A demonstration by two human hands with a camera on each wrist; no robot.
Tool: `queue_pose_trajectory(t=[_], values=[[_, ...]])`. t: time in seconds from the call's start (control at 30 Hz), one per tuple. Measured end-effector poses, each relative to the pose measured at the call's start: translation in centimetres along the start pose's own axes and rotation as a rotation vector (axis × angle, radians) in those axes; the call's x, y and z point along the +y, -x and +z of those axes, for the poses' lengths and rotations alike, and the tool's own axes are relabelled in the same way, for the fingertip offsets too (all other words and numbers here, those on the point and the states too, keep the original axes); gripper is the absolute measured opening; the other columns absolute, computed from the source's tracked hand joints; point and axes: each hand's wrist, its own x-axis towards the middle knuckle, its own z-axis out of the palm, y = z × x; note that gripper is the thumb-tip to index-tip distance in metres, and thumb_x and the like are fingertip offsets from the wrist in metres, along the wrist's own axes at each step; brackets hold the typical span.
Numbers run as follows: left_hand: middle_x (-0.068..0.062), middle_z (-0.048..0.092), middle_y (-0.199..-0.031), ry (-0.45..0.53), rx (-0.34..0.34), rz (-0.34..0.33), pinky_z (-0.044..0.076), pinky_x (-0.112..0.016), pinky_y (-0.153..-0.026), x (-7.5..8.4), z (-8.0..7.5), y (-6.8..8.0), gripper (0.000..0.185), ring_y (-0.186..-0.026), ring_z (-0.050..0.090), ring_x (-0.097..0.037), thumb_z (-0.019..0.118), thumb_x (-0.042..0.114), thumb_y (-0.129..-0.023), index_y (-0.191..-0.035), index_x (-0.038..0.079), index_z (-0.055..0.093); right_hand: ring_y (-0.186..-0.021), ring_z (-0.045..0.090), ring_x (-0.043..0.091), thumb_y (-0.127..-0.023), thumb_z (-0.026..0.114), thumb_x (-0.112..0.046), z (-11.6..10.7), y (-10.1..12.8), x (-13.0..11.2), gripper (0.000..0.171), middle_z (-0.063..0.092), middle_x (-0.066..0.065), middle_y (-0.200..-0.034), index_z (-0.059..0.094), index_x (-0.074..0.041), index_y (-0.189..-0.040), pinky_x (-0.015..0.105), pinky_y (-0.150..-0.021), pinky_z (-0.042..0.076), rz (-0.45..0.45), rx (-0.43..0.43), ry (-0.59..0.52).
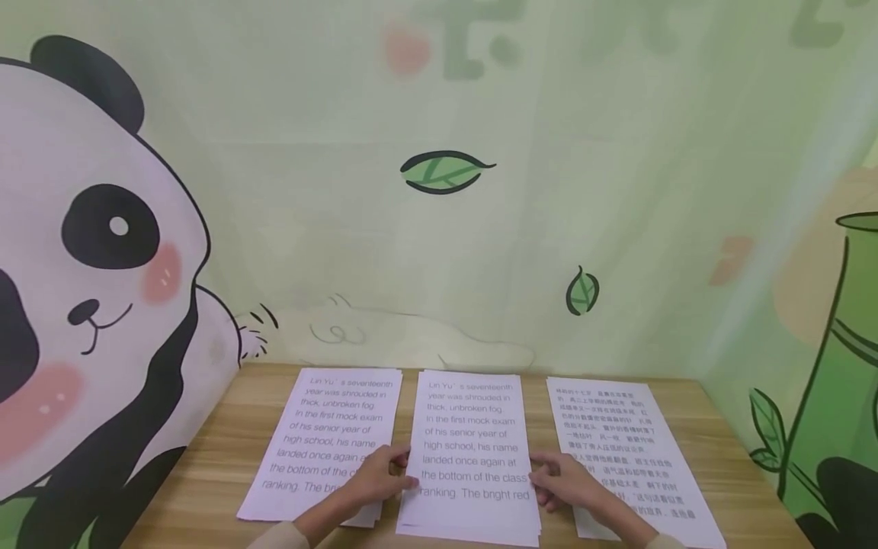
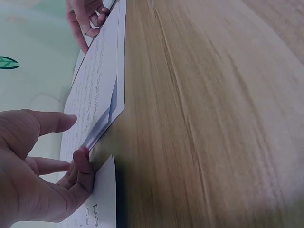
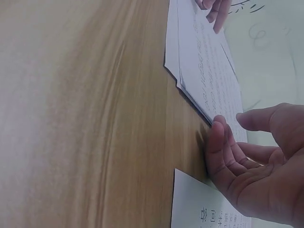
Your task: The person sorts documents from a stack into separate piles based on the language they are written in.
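A middle stack of printed English sheets [image 1: 473, 511] lies on the wooden table between both hands. At its left edge is the left hand [image 1: 377, 476]; in the left wrist view its lower fingertips [image 2: 81, 159] touch the paper edge while the thumb stands apart above the page. The right hand [image 1: 569, 484] is at the opposite edge, its fingertips [image 3: 219, 121] against the side of the stack and its thumb raised. The sheets in this stack are slightly uneven, with lower ones showing past the top one. Neither hand is closed around the paper.
Another stack of English sheets [image 1: 309, 499] lies to the left, partly under the left forearm. To the right are sheets with Chinese text [image 1: 617, 412], partly covered by the right hand. A fabric backdrop [image 1: 329, 229] with a panda and leaves hangs behind the table [image 1: 206, 457].
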Motion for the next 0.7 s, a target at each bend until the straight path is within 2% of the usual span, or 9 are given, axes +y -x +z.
queue_pose_trajectory(t=[0.13, 0.3, 0.43, 0.53, 0.7], values=[[-0.014, 0.062, -0.112, 0.015, 0.03, 0.021, 0.051, -0.031, -0.078, 0.2, 0.0, 0.3, 0.066, -0.1, 0.06, -0.025, 0.077, 0.011, -0.084, -0.143, -0.006, 0.052, -0.073, 0.066, 0.016, -0.096, 0.066, -0.016, -0.1, 0.1, 0.2, 0.058, 0.066, 0.008, -0.09, 0.046, 0.007, -0.146, 0.034, -0.067, 0.061, 0.002, 0.03, -0.008], [-0.014, 0.065, -0.107, 0.041, 0.087, 0.062, 0.047, -0.022, -0.065, 0.3, 0.3, 0.6, 0.061, -0.086, 0.057, -0.018, 0.077, 0.008, -0.082, -0.138, -0.006, 0.058, -0.076, 0.067, 0.017, -0.095, 0.068, -0.018, 0.0, 0.1, 0.1, 0.056, 0.069, 0.009, -0.097, 0.05, 0.004, -0.144, 0.035, -0.068, 0.062, 0.014, 0.07, -0.067], [-0.014, 0.07, -0.102, 0.133, 0.069, 0.085, 0.051, -0.022, -0.062, 0.2, 0.7, 0.8, 0.057, -0.078, 0.063, -0.015, 0.076, 0.005, -0.081, -0.135, -0.006, 0.059, -0.088, 0.073, 0.021, -0.097, 0.067, -0.02, 0.0, 0.2, 0.0, 0.057, 0.071, 0.013, -0.111, 0.047, 0.004, -0.144, 0.038, -0.076, 0.063, 0.034, 0.059, -0.16], [-0.014, 0.071, -0.101, 0.223, 0.025, 0.062, 0.057, -0.029, -0.063, 0.2, 0.9, 0.7, 0.058, -0.076, 0.069, -0.017, 0.075, 0.004, -0.083, -0.137, -0.004, 0.057, -0.097, 0.074, 0.026, -0.098, 0.065, -0.019, -0.2, 0.3, 0.1, 0.058, 0.07, 0.018, -0.118, 0.043, 0.008, -0.145, 0.041, -0.083, 0.063, 0.036, 0.021, -0.231], [-0.016, 0.072, -0.105, 0.337, -0.019, -0.022, 0.063, -0.037, -0.073, -0.1, 1.2, 0.6, 0.063, -0.083, 0.073, -0.021, 0.072, 0.001, -0.085, -0.143, -0.004, 0.05, -0.104, 0.072, 0.03, -0.099, 0.06, -0.018, -0.3, 0.5, 0.5, 0.063, 0.07, 0.019, -0.119, 0.036, 0.014, -0.147, 0.043, -0.086, 0.062, 0.025, -0.049, -0.29]])
